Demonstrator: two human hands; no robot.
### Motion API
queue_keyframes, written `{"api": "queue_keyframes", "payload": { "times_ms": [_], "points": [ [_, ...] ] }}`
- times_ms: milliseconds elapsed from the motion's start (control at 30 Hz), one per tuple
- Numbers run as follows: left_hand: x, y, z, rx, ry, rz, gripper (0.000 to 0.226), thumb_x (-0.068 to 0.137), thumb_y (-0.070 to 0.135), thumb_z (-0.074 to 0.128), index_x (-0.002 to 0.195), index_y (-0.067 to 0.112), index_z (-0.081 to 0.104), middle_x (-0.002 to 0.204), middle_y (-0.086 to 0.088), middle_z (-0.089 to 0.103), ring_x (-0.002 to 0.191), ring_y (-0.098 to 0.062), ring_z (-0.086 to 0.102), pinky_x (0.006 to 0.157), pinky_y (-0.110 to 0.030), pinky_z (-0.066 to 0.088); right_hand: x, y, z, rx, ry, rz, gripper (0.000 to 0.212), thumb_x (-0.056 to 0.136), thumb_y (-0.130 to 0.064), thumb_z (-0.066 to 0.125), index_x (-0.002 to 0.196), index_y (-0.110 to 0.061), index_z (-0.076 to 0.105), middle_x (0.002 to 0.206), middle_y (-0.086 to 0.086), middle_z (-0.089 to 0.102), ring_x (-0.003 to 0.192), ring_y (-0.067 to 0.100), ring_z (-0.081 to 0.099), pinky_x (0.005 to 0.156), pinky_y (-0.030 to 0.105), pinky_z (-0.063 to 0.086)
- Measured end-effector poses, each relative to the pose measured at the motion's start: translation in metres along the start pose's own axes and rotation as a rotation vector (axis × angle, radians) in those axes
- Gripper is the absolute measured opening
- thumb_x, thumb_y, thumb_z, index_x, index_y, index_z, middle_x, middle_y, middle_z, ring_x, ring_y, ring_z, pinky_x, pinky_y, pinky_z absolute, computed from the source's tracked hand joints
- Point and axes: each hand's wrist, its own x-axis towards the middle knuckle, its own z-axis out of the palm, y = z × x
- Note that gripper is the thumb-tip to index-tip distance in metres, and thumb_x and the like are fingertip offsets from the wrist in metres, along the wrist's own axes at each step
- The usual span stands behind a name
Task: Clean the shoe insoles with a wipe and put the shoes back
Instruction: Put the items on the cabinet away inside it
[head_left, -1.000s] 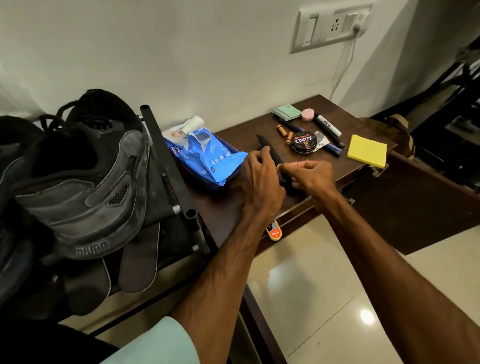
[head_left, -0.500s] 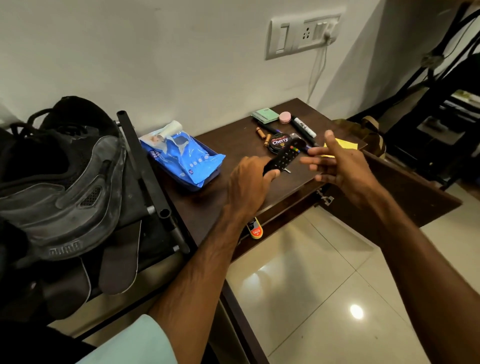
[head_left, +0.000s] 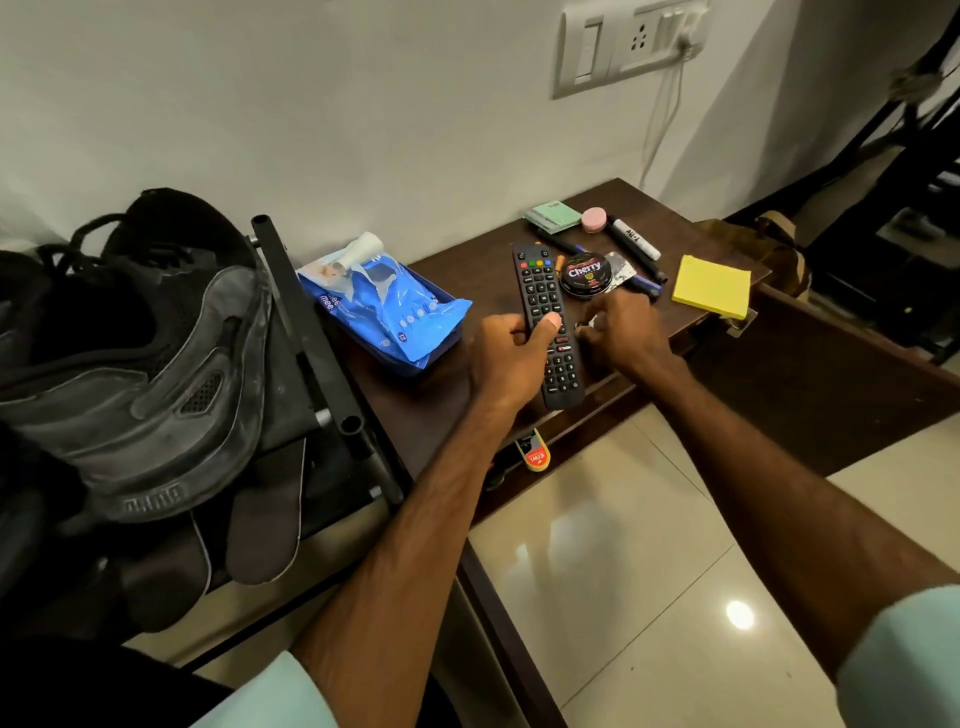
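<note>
L grip (head_left: 511, 364) holds remote (head_left: 540, 291) (buttons up); R grip (head_left: 621, 332) beside.

A home; shoe rack (head_left: 311, 332), remote (head_left: 545, 312), wall socket (head_left: 631, 44), tiled floor (head_left: 649, 571).

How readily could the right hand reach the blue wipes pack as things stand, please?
Probably not directly: the left hand, gripping the remote, sits between the right hand and the wipes pack. It would likely have to cross over them; the pack itself lies uncovered.
</note>
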Motion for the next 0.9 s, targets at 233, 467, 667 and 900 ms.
{"api": "queue_keyframes", "payload": {
  "times_ms": [233, 467, 667, 900],
  "points": [
    [-0.01, 0.001, 0.006, 0.0, -0.142, -0.136, 0.03, 0.093, 0.04, 0.07, 0.092, 0.011, 0.076, 0.088, -0.002, 0.078, 0.084, -0.016, 0.075, 0.084, -0.043, 0.061, -0.035, 0.008, 0.01, -0.318, 0.005, -0.235, 0.025, 0.097, -0.018, 0.066, 0.114, 0.0, 0.061, 0.114, 0.022, 0.058, 0.1, 0.039, 0.061, 0.073, 0.039, 0.043],
    [-0.039, 0.012, 0.022, -0.137, -0.4, -0.335, 0.028, 0.097, 0.032, 0.067, 0.09, 0.005, 0.065, 0.086, -0.009, 0.075, 0.061, -0.01, 0.072, 0.053, -0.028, 0.059, -0.062, 0.043, -0.003, 0.217, 0.255, 0.022, 0.017, 0.097, -0.015, 0.063, 0.106, -0.004, 0.073, 0.102, 0.011, 0.072, 0.089, 0.022, 0.066, 0.081, 0.035, 0.052],
    [-0.057, -0.006, 0.047, 0.011, -0.76, -0.529, 0.041, 0.089, 0.006, 0.073, 0.127, 0.003, 0.058, 0.111, -0.014, 0.074, 0.093, -0.024, 0.073, 0.068, -0.032, 0.062, -0.12, 0.095, 0.039, 0.875, 0.307, 0.433, 0.016, 0.099, -0.009, 0.063, 0.108, -0.004, 0.075, 0.084, 0.003, 0.073, 0.074, 0.018, 0.067, 0.067, 0.035, 0.059],
    [-0.071, -0.055, 0.096, -0.082, -0.707, -0.742, 0.022, 0.087, -0.012, 0.067, 0.095, 0.007, 0.059, 0.096, -0.013, 0.071, 0.086, -0.024, 0.07, 0.074, -0.035, 0.06, -0.163, 0.138, 0.094, 1.091, 0.237, 0.675, 0.018, 0.096, -0.005, 0.066, 0.11, 0.002, 0.073, 0.088, 0.012, 0.072, 0.074, 0.018, 0.067, 0.059, 0.024, 0.058]
  ]
}}
